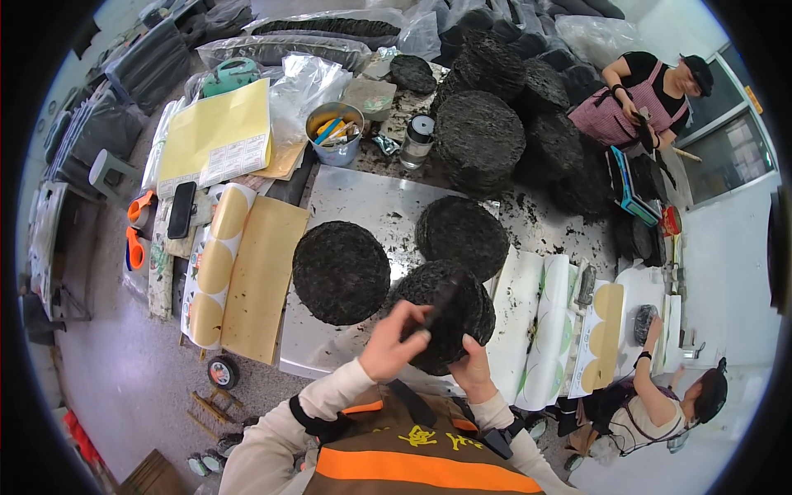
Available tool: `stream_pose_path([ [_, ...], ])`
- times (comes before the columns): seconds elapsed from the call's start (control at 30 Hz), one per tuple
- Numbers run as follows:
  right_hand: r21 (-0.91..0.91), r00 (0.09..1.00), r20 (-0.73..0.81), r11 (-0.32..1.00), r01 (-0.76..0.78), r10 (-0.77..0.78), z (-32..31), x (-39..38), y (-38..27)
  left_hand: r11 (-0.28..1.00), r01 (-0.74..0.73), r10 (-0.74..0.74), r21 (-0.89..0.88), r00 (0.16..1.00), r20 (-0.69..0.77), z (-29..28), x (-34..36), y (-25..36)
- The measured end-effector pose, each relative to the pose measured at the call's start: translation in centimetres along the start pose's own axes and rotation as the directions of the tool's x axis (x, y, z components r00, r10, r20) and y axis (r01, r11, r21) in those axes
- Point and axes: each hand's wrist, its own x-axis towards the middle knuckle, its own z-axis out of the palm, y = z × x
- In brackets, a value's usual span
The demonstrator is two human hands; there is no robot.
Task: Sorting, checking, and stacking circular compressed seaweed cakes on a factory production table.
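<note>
**Both hands on one black cake over the near bench edge**

We have the left hand (398,340) with thumb and fingers clamped on the cake (464,322) at its left side, and the right hand (474,371) clamped on its lower right rim, thumb on the near face. The cake is tilted up toward us, above the near part of the metal sheet (355,196) on the bench. A dark flap by the left fingers is blurred; we can't tell whether it's a loose layer or part of the cake.

Step in hand, our call: checking the cake or parting its layers. As we judge it, the next move calls for a steady right hand under the rim and a light left pinch, since the edge looks crumbly.

Materials: the cakes are matt black, round, rough and fibrous, with ragged rims. One flat disc (341,273) lies left on the sheet; another disc (462,237) lies behind the held cake. Tall stacks (478,140) of the same stuff stand at the back, black flakes scattered around. The sheet is smooth and shiny. Left of it we log matt brown paper (266,276) and a label strip (223,264) with tan rounds; right, a glossy white roll (544,330). Behind: a cylindrical clear jar (418,148) with a dark lid and a round metal pail (340,154).
</note>
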Motion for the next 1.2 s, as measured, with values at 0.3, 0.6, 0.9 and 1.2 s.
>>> stream_pose_path([
  [0.3,0.109,0.992,-0.124,0.994,-0.013,0.026,-0.3,0.7,-1.4,0.462,0.192,0.514,0.866,0.738,-0.437,-13.3,0.6,-2.5],
  [0.6,-0.105,0.984,0.129,0.985,0.134,-0.121,1.2,-0.6,-0.2,0.825,-0.271,0.219,0.496,0.962,0.161,0.7,-0.5,0.7],
  [0.9,0.164,0.995,-0.092,0.986,-0.013,0.028,-1.1,-0.1,-0.3,0.846,0.221,0.15,0.486,0.775,-0.613,-14.8,-0.3,-1.0],
  [1.2,-0.091,0.991,0.088,0.989,0.113,-0.105,0.4,-1.0,0.4,0.743,-0.32,0.277,0.587,0.947,0.166,2.1,-1.5,1.5],
])
